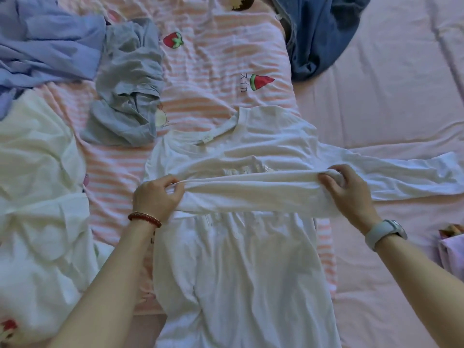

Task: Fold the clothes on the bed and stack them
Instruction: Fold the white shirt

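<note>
A: While the white long-sleeved shirt (236,259) lies flat on the bed (391,101), collar away from the person and hem toward them, where does the sleeve run?

B: Crosswise. The folded sleeve (251,189) stretches left to right over the chest, at right angles to the shirt's length. The other sleeve (411,172) trails out to the right across the pink sheet.

A: Which hand is at which end?

B: The left hand (157,197) pinches the cuff end at the shirt's left edge, fingers and thumb closed on the cloth. The right hand (347,194) grips the sleeve near the right shoulder, fingers curled over a bunch of it. Neither is nearer; they hold the sleeve taut between them.

A: And the next move?

B: Probably laying it flat on the chest, then folding the right sleeve in.
</note>
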